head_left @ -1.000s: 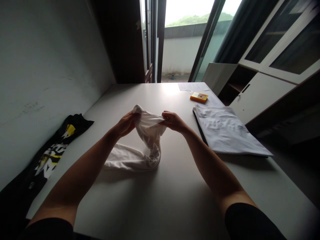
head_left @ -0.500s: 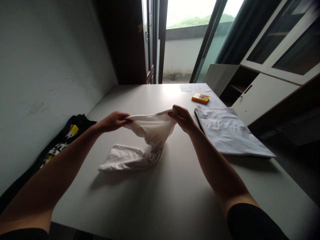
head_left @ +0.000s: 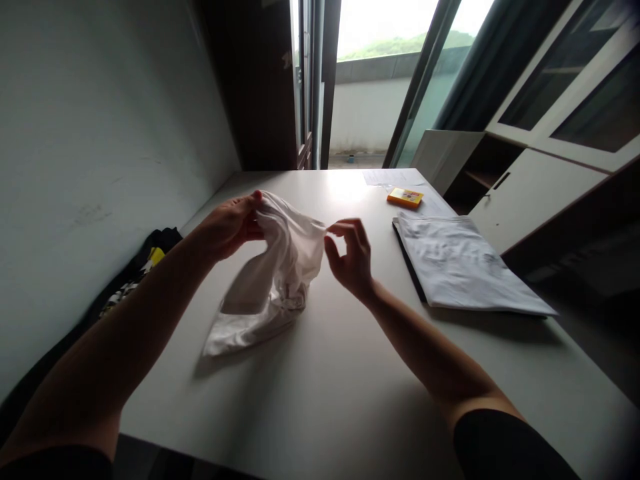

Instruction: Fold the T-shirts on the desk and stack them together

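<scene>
A crumpled white garment [head_left: 293, 253], its exact kind unclear, hangs between my hands over the white table [head_left: 320, 400]. Its lower end rests on the tabletop at the left. My left hand [head_left: 233, 227] is closed on its upper left edge, thumb on top, lifting the fabric above the table. At the garment's right edge, my right hand [head_left: 353, 257] has thumb and forefinger brought near each other in a light pinch, with the cloth drawn out to the fingertips. The other fingers of that hand are curled.
On the right lies a folded white cloth [head_left: 465, 267] over something dark. Behind it are a yellow-orange box [head_left: 405, 197] and paper sheets [head_left: 393, 177]. A black garment with yellow and white print [head_left: 130, 280] lies along the left wall. An open cabinet [head_left: 487, 170] stands beyond the right edge.
The left hand has risen and turned, lifting its side of the garment. My right hand has moved slightly lower, and its grip has gone from full to fingertips. The stretched edge has slackened.
</scene>
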`<control>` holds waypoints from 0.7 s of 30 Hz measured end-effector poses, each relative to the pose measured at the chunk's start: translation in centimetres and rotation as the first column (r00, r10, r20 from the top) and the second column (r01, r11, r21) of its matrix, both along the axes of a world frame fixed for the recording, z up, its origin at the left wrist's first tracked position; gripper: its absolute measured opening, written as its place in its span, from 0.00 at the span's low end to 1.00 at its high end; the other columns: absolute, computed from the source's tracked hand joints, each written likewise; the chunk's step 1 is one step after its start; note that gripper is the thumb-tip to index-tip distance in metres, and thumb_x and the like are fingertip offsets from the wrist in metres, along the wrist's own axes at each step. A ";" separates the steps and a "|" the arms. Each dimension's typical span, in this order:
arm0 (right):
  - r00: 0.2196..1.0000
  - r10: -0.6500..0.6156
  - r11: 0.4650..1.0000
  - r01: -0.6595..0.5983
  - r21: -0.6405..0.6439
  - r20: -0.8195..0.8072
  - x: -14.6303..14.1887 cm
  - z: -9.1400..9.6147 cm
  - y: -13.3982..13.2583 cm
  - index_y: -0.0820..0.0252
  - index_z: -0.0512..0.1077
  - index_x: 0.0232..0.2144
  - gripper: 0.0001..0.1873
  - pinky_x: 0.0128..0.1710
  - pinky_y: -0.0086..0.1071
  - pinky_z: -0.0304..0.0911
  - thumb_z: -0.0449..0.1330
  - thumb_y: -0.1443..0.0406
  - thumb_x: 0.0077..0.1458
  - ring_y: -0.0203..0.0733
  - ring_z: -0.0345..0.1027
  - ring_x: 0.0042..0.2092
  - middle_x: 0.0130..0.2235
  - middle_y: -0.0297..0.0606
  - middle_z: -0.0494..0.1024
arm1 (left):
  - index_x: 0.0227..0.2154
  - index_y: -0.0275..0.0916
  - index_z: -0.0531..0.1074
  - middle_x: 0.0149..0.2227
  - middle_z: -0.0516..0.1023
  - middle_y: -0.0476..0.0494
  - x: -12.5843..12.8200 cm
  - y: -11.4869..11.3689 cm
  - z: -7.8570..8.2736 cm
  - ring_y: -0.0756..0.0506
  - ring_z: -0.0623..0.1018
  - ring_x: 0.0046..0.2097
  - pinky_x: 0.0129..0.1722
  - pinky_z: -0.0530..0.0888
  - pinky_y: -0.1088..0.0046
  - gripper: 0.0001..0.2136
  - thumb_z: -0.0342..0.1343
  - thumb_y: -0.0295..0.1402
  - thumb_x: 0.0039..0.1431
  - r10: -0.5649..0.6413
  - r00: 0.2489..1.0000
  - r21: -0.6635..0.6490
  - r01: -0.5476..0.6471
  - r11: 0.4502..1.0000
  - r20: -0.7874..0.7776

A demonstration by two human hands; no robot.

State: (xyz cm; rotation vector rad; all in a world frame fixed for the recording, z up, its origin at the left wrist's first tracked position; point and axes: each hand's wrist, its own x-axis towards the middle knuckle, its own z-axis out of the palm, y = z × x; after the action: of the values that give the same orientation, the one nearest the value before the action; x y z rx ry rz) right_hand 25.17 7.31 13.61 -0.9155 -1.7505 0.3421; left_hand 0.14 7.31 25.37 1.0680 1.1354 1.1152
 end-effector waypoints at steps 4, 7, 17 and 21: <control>0.978 0.206 0.978 -0.205 -0.033 0.028 -2.5 -0.6 -3.5 0.47 0.58 0.67 0.35 0.58 0.55 0.68 0.62 0.49 0.62 0.58 0.65 0.61 0.61 0.49 0.67 | 0.43 0.34 0.75 0.40 0.82 0.39 3.0 -0.2 0.4 0.40 0.84 0.42 0.44 0.82 0.59 0.17 0.58 0.46 0.69 -0.044 0.992 0.014 0.042 0.999 0.120; 0.975 0.209 0.978 -0.209 -0.019 0.075 -3.5 -1.2 -4.4 0.48 0.44 0.74 0.58 0.64 0.59 0.62 0.67 0.40 0.52 0.64 0.52 0.70 0.71 0.51 0.53 | 0.44 0.34 0.76 0.43 0.82 0.41 4.4 -0.3 0.0 0.40 0.84 0.47 0.48 0.81 0.61 0.17 0.58 0.46 0.69 0.009 0.984 0.110 -0.029 0.994 0.180; 0.984 0.017 0.983 -0.049 -0.175 -0.176 -3.5 -2.5 -1.8 0.54 0.66 0.59 0.26 0.51 0.49 0.73 0.57 0.48 0.66 0.54 0.74 0.54 0.55 0.47 0.76 | 0.45 0.35 0.79 0.46 0.83 0.37 5.9 -1.6 -0.9 0.35 0.81 0.53 0.54 0.77 0.56 0.21 0.68 0.48 0.60 -0.259 0.950 0.152 0.234 0.960 0.173; 0.859 0.105 0.904 -0.292 -0.311 -0.501 -2.1 -2.4 1.1 0.53 0.68 0.39 0.15 0.45 0.42 0.74 0.54 0.50 0.68 0.43 0.77 0.39 0.36 0.35 0.79 | 0.40 0.35 0.80 0.41 0.84 0.38 3.0 0.5 -4.6 0.38 0.83 0.48 0.51 0.78 0.60 0.21 0.70 0.49 0.55 -0.102 0.987 0.186 0.079 0.979 0.120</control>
State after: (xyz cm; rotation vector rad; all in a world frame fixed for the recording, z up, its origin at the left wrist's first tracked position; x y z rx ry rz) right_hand 23.03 8.38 11.26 -0.8225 -1.3380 0.9907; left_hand 3.09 7.82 20.76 1.1578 0.8873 1.2137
